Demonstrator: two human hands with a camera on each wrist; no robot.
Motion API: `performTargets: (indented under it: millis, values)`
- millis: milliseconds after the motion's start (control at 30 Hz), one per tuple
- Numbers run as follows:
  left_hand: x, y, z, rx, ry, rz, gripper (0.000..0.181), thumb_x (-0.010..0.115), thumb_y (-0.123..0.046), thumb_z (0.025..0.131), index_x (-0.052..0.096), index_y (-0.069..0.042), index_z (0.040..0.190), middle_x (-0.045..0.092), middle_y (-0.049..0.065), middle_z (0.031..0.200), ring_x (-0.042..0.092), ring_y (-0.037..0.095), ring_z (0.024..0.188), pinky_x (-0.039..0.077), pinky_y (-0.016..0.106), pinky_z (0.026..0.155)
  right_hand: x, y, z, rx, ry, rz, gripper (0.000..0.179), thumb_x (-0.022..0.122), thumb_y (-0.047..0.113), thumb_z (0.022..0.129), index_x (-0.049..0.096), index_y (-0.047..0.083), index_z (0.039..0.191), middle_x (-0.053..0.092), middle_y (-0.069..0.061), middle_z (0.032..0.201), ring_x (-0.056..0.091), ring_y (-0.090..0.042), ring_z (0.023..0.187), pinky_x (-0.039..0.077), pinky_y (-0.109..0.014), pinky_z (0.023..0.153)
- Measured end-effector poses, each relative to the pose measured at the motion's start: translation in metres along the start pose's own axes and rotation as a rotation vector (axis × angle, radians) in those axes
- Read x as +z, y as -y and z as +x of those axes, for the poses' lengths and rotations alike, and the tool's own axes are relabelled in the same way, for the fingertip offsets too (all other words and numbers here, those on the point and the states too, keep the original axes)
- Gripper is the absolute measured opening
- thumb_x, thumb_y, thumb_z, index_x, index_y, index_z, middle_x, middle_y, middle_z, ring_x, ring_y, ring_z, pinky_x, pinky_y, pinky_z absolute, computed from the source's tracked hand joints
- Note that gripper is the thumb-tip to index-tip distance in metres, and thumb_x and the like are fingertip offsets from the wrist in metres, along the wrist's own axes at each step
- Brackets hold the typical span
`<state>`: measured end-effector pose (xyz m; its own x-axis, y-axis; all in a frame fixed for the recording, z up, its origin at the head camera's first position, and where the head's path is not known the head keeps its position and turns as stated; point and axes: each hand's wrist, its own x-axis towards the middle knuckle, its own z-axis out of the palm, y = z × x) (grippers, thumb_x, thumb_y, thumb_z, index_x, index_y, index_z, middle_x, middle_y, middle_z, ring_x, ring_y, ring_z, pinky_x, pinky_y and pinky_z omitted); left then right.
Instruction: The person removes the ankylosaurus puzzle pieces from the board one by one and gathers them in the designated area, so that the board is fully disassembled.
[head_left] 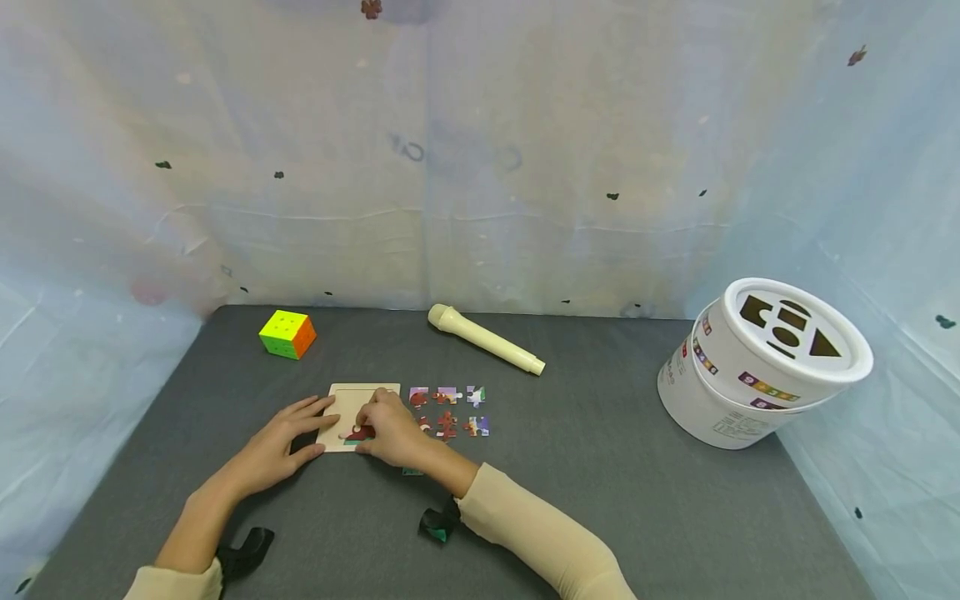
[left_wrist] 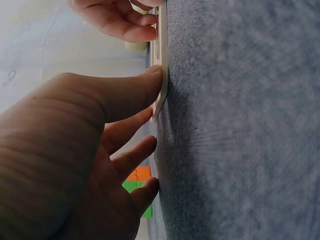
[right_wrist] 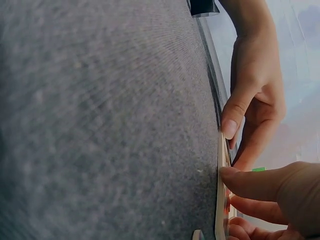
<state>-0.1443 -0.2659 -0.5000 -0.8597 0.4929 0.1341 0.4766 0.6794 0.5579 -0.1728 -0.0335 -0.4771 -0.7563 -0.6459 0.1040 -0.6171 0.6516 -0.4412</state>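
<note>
A pale wooden puzzle board (head_left: 343, 402) lies on the dark grey table, with red and green picture pieces (head_left: 358, 433) in its lower part. My left hand (head_left: 281, 442) rests on the board's left side with fingers spread; its thumb (left_wrist: 150, 75) touches the near edge. Over the board's right part, my right hand (head_left: 397, 433) bends its fingers and thumb around a puzzle piece, which they mostly cover. The right thumb (right_wrist: 250, 182) lies at the board's near edge. Several loose puzzle pieces (head_left: 447, 425) lie to the right, some partly behind the right hand.
A cube puzzle (head_left: 287, 335) sits at the back left. Behind the loose pieces lies a cream-coloured stick (head_left: 487, 339), thicker at one end. A white tub (head_left: 720, 408) with a shape-hole lid stands at the right. Pale sheeting (head_left: 480, 167) hangs around the table.
</note>
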Motion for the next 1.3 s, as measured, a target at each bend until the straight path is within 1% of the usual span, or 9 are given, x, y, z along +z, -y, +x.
performTargets:
  millis: [267,433,533,667,800,900,1067,1133,1300]
  values:
    - [-0.0015,-0.0027,-0.0001,-0.010,0.005,-0.004,0.049,0.075,-0.009,0.088,0.062,-0.001,0.134,0.043,0.021,0.151,0.030,0.051,0.139,0.028,0.071,0.104,0.0009,0.0023,-0.0013,0.023,-0.012,0.013,0.030,0.087,0.023,0.080,0.072,0.009,0.101,0.052,0.002,0.095,0.042,-0.008,0.084,0.037,-0.014,0.073]
    - [-0.0015,-0.0018,-0.0002,-0.010,0.002,-0.013,0.049,0.075,-0.009,0.089,0.062,-0.002,0.135,0.043,0.021,0.152,0.030,0.051,0.140,0.028,0.071,0.103,0.0021,0.0038,-0.0023,0.047,-0.040,0.047,0.028,0.086,0.022,0.080,0.072,0.009,0.101,0.050,0.001,0.097,0.042,-0.011,0.090,0.038,-0.015,0.076]
    - [-0.0011,-0.0009,-0.0003,-0.006,0.000,-0.013,0.049,0.075,-0.009,0.089,0.062,-0.002,0.135,0.043,0.021,0.152,0.030,0.050,0.140,0.028,0.071,0.103,0.0024,0.0044,-0.0031,0.045,-0.062,0.054,0.025,0.085,0.021,0.082,0.071,0.008,0.099,0.050,0.001,0.096,0.043,-0.011,0.091,0.037,-0.016,0.077]
    - [-0.0004,-0.0006,-0.0002,0.009,-0.007,-0.006,0.048,0.075,-0.009,0.088,0.062,-0.001,0.134,0.044,0.021,0.151,0.031,0.051,0.139,0.029,0.071,0.103,0.0039,0.0039,-0.0027,0.034,-0.089,0.057,0.022,0.084,0.018,0.083,0.071,0.008,0.097,0.052,0.002,0.092,0.044,-0.011,0.089,0.036,-0.016,0.076]
    - [0.0004,-0.0004,0.0001,0.020,-0.014,-0.002,0.048,0.076,-0.007,0.087,0.063,-0.001,0.133,0.044,0.022,0.150,0.032,0.052,0.138,0.029,0.071,0.102,0.0062,0.0026,-0.0009,0.032,-0.107,0.074,0.019,0.084,0.014,0.082,0.071,0.008,0.094,0.057,0.001,0.088,0.045,-0.008,0.083,0.037,-0.016,0.075]
    - [0.0005,-0.0002,0.0004,0.016,-0.011,-0.002,0.048,0.075,-0.008,0.088,0.062,-0.001,0.134,0.044,0.022,0.150,0.031,0.052,0.138,0.029,0.071,0.103,0.0071,0.0019,0.0005,0.042,-0.110,0.096,0.018,0.084,0.012,0.081,0.072,0.008,0.093,0.061,0.000,0.087,0.046,-0.007,0.081,0.037,-0.016,0.074]
    - [0.0001,-0.0007,0.0006,0.005,-0.004,-0.005,0.048,0.075,-0.008,0.088,0.062,-0.001,0.134,0.044,0.022,0.151,0.031,0.052,0.139,0.028,0.071,0.103,0.0068,0.0018,0.0012,0.064,-0.108,0.127,0.016,0.083,0.009,0.081,0.072,0.008,0.092,0.063,0.000,0.088,0.046,-0.006,0.080,0.037,-0.015,0.073]
    - [0.0000,-0.0011,0.0006,0.005,-0.004,-0.004,0.048,0.075,-0.008,0.088,0.062,-0.001,0.134,0.044,0.022,0.151,0.031,0.052,0.138,0.028,0.071,0.103,0.0067,0.0018,0.0011,0.054,-0.122,0.133,0.015,0.083,0.009,0.081,0.072,0.008,0.091,0.062,0.000,0.086,0.046,-0.007,0.079,0.037,-0.016,0.073]
    - [0.0001,-0.0014,0.0006,0.009,-0.009,0.002,0.048,0.075,-0.006,0.087,0.063,-0.001,0.133,0.044,0.023,0.150,0.031,0.052,0.138,0.029,0.071,0.103,0.0089,0.0015,-0.0003,-0.006,-0.177,0.140,0.010,0.081,0.003,0.080,0.074,0.008,0.086,0.062,0.000,0.081,0.045,-0.004,0.073,0.035,-0.015,0.071]
